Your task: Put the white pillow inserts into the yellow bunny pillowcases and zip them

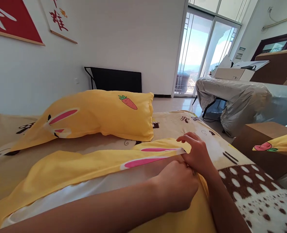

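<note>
A yellow pillowcase (68, 160) with pink rabbit ears lies across the bed in front of me, its long side gaping. White pillow fabric (85, 189) shows along that opening. My left hand (176, 186) is closed in a fist at the right end of the opening, its forearm crossing over the white fabric; what the fingers hold is hidden. Just beyond it, my right hand (197, 152) grips the pillowcase near the ear tips, thumb at the cloth edge and index finger bent above. Behind them rests a plump yellow pillow (104, 113) with a carrot print.
The bed's patterned blanket (257, 191) spreads under everything. To the right are a cardboard box (262, 136), another yellow carrot-print cloth (283, 144) and a plastic-covered table (233, 94) with boxes. A black panel (116, 81) stands against the wall beyond the bed.
</note>
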Tool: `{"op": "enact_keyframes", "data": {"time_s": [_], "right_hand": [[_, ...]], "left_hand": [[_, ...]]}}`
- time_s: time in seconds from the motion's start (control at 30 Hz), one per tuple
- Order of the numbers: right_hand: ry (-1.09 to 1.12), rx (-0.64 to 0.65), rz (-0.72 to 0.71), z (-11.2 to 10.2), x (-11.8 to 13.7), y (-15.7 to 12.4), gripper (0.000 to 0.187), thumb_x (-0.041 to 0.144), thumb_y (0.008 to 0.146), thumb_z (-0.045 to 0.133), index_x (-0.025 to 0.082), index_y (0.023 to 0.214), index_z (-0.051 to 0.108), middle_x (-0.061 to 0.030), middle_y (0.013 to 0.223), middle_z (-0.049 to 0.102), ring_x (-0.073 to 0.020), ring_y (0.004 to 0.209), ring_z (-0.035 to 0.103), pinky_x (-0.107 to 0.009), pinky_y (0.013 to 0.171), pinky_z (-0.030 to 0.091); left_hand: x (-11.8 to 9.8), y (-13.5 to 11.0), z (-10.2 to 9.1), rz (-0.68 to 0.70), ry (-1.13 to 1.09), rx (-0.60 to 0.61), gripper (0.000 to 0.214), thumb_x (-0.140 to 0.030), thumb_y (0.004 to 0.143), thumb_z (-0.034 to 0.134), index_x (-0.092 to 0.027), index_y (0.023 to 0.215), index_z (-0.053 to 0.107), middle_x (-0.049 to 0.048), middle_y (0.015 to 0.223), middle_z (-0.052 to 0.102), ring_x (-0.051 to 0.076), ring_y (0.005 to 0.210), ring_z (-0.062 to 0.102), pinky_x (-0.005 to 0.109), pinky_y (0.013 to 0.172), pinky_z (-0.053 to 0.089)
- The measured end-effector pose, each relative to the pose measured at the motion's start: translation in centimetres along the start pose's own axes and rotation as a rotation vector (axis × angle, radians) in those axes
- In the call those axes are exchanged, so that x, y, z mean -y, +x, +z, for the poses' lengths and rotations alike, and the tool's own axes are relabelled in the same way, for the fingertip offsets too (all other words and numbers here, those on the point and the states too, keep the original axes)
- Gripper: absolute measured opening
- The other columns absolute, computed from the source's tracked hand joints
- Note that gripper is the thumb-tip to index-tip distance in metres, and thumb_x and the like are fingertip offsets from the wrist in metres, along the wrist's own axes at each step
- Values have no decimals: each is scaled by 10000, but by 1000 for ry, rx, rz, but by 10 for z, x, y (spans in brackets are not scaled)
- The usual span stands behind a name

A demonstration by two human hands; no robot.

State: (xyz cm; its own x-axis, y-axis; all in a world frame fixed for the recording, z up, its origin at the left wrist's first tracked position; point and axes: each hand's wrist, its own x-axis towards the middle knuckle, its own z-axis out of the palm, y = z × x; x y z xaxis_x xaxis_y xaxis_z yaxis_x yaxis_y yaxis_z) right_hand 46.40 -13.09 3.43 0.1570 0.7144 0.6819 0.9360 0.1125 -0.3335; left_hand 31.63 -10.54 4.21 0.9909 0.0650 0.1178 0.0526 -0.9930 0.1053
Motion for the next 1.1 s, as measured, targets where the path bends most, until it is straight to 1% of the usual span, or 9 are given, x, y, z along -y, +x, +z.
{"op": "enact_keyframes", "data": {"time_s": [0.1,0.2,0.27,0.43,0.53,0.63,0.87,1.0,1.1], "right_hand": [[-18,-13,41,-3,-4,-2,407,26,545,444,205,861,629,-29,829,602,-186,811,561,-307,724,440],[25,-31,133,0,-7,-3,373,36,571,435,206,839,629,-25,853,624,-173,810,582,-281,697,464],[52,-58,196,3,-8,-3,324,56,603,448,206,827,628,-23,851,635,-165,793,599,-260,662,474],[-79,52,320,6,-8,-4,380,79,612,453,210,915,640,-43,921,680,-197,806,620,-284,682,447],[-139,116,349,6,-4,-5,364,63,577,417,202,848,617,-45,809,683,-209,751,614,-294,687,412],[-110,97,350,7,-2,-4,341,63,566,403,195,826,580,-41,706,648,-215,739,598,-285,666,385],[245,116,366,25,-21,1,262,120,580,418,198,807,522,1,740,608,-152,694,509,-244,623,360],[578,166,505,24,-18,7,169,202,595,444,185,747,516,46,575,481,-95,535,388,-210,516,292],[728,239,522,13,-14,8,218,227,590,519,167,795,566,70,561,440,-56,476,303,-193,470,233]], "left_hand": [[30,16,30,22,-201,22,154,-198,777,425,-175,742,573,42,734,618,181,673,547,323,649,447],[56,12,55,-138,-684,7,160,-171,791,374,-181,768,532,-8,763,592,129,698,526,248,626,427],[62,5,60,-234,-840,-48,139,-195,807,392,-184,820,531,-9,808,599,124,730,532,241,658,438],[47,-2,50,-148,-434,-281,185,-218,877,357,-180,877,538,74,955,616,196,892,557,358,863,459],[42,-3,46,-162,-240,-279,277,-237,876,375,-186,1107,518,121,1236,541,269,1153,486,445,1026,379],[42,-5,44,-207,-222,-212,364,-297,898,350,-201,1227,472,114,1305,510,283,1201,468,462,1047,369],[45,-4,40,-251,-185,-102,308,-334,911,308,-174,863,566,110,948,624,252,870,602,421,810,491],[49,0,27,-287,-299,-162,339,-289,873,406,-196,1191,482,104,1198,592,268,1093,567,421,925,463],[51,5,20,-242,-323,-193,376,-217,880,385,-192,1247,464,79,1278,557,240,1182,520,399,1010,425]]}}
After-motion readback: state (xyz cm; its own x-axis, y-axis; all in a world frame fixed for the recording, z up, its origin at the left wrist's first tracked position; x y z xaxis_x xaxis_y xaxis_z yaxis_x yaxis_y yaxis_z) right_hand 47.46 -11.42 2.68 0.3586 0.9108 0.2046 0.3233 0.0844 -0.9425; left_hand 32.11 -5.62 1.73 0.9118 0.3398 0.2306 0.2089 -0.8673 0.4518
